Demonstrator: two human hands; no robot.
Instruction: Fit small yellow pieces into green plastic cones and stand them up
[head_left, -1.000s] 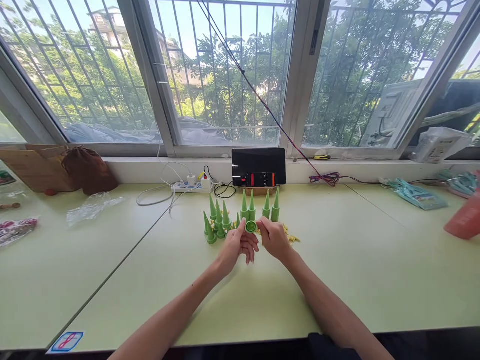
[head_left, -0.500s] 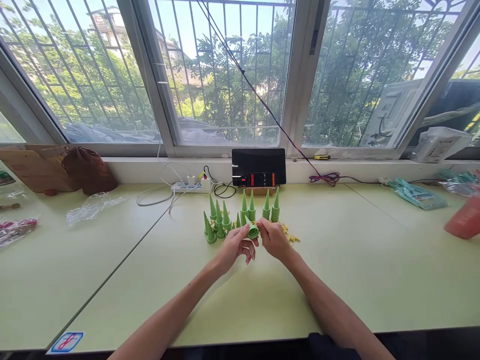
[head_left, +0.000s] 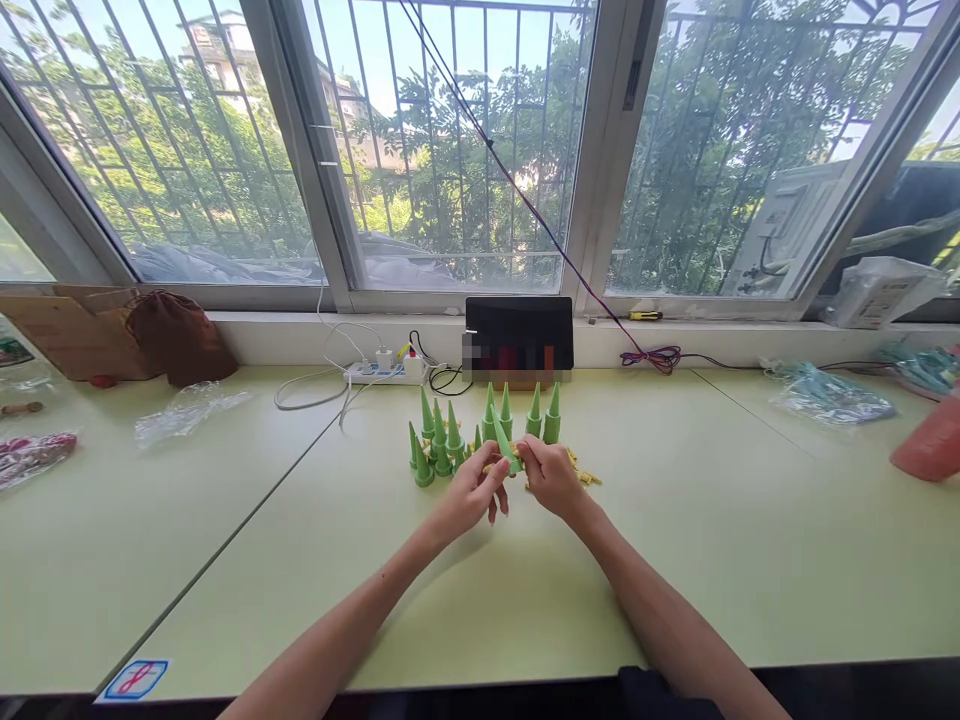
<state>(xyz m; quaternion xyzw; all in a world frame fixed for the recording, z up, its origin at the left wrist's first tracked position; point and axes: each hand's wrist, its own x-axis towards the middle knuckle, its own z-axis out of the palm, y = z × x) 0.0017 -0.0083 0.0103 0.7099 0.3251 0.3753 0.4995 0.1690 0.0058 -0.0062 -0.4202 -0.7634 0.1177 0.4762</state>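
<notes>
A green plastic cone [head_left: 504,443] with a collar at its base is held in my left hand [head_left: 475,490], between thumb and fingers, its point tilted up and away. My right hand [head_left: 550,475] is closed in a pinch against the right side of the cone's base; whatever its fingertips hold is too small to make out. Just beyond my hands stand several more green cones [head_left: 439,440], points up, in a group at the left, with others [head_left: 553,415] at the back. Small yellow pieces [head_left: 589,478] lie scattered beside my right hand, partly hidden by it.
Against the window ledge stands a black screen [head_left: 520,325], with a white power strip [head_left: 386,374] and cables to its left. A brown drawstring bag [head_left: 180,340] and a cardboard box [head_left: 71,330] sit at the far left. Plastic packets [head_left: 832,393] lie at the right.
The cone in my left hand has turned: its open base faced me before, and now its side shows with the point up. My right hand stays pinched at its base.
</notes>
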